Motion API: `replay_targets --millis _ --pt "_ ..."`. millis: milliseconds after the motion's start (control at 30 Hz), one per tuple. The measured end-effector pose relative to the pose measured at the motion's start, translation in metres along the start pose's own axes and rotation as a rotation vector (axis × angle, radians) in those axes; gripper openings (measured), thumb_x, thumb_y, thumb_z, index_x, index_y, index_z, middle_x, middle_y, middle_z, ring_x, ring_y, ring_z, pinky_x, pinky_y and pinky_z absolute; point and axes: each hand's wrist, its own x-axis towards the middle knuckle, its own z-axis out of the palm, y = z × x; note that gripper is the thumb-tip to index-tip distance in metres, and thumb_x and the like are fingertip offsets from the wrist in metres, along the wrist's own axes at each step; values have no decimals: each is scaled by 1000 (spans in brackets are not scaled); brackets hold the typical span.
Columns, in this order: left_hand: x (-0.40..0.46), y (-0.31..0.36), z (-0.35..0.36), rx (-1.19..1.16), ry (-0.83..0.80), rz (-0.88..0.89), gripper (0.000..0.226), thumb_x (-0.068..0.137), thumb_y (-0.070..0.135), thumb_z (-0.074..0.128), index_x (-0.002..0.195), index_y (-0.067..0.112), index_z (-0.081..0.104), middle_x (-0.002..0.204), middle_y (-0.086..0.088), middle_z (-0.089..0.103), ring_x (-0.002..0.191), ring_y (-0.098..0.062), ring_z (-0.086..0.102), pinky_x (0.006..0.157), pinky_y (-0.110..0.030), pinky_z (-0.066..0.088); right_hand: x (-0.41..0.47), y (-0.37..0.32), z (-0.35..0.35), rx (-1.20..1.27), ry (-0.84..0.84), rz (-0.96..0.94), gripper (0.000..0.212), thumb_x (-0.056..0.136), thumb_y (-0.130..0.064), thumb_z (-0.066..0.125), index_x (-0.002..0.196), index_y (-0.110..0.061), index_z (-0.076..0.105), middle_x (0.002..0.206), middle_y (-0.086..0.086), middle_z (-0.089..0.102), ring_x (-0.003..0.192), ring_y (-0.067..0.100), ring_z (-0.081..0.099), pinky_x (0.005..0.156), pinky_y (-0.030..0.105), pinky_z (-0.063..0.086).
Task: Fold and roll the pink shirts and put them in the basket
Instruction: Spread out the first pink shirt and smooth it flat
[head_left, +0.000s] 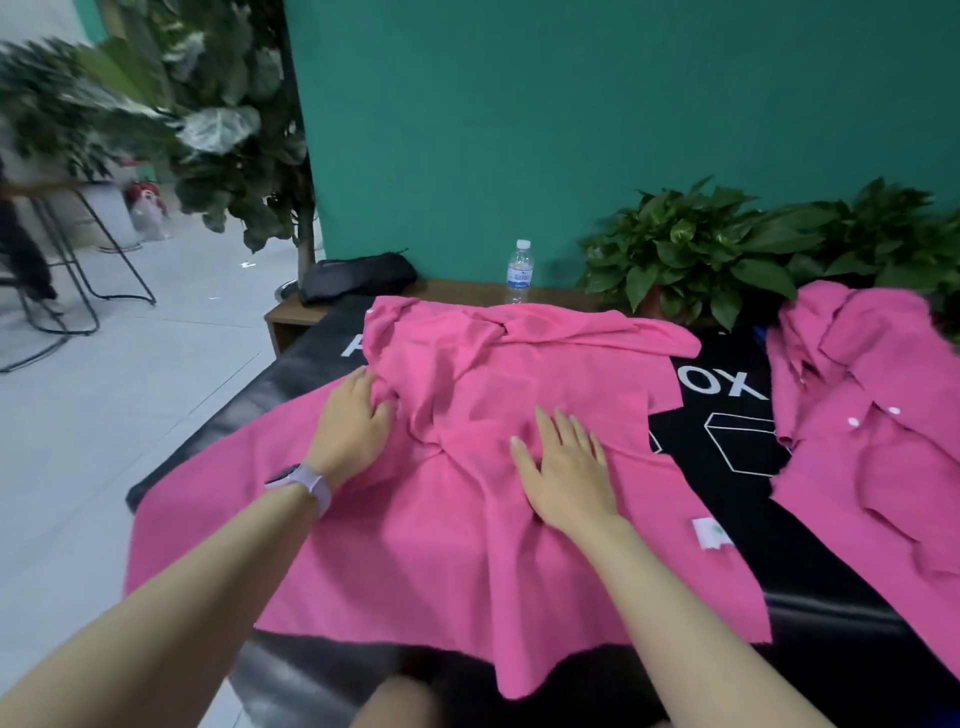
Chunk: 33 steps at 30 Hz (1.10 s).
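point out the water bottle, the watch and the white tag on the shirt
water bottle (519, 271): head view, on its label
watch (306, 480): head view, on the strap at the left wrist
white tag (710, 533): head view, middle of the tag at the shirt's right edge

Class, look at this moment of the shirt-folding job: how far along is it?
Done: nothing visibly; no rolled shirt or basket is in view. In hand: the left hand and right hand press flat on the spread pink shirt, smoothing it. Left: folding and rolling it, then the second pink shirt lying crumpled at right.
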Motion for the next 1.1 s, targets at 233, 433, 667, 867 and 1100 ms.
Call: replay_targets --millis 233,433,667,867,1100 --pt "-48 -37 -16 376 -252 -87 64 104 49 22 158 13 23 166 -7 18 153 -23 14 124 -44 10 -40 12 -11 -74 -152 127 85 98 -72 11 163 -18 -1 170 5 2 157 23 2 126 40 2" --pt "-77 -49 -32 351 -181 -121 54 105 46 28 146 13 40 160 -10 30 150 -28 22 121 -44 14 -73 37 -18 -147 -138 222 92 93 -78 6 162 -18 -2 170 5 0 157 25 0 127 42 3" --pt "-119 -11 -26 255 -8 18 73 80 87 39 101 19 57 106 5 55 100 -23 51 89 -41 43 -86 39 -26 -202 -208 287 103 88 -84 3 162 -13 -3 170 11 1 156 32 2 126 47 5" --pt "-114 3 -12 382 104 66 25 100 34 48 92 13 57 104 -8 62 96 -34 52 78 -42 38 -103 48 -30 -228 -196 329 112 83 -88 -3 161 -8 -3 170 9 -1 156 28 0 126 46 4" --pt "-81 3 -27 -55 204 -162 21 101 15 41 95 3 58 97 -19 65 90 -41 57 75 -42 44 -101 86 -50 -240 -214 407 110 85 -85 1 161 -6 -1 170 10 -1 156 27 0 126 46 3"
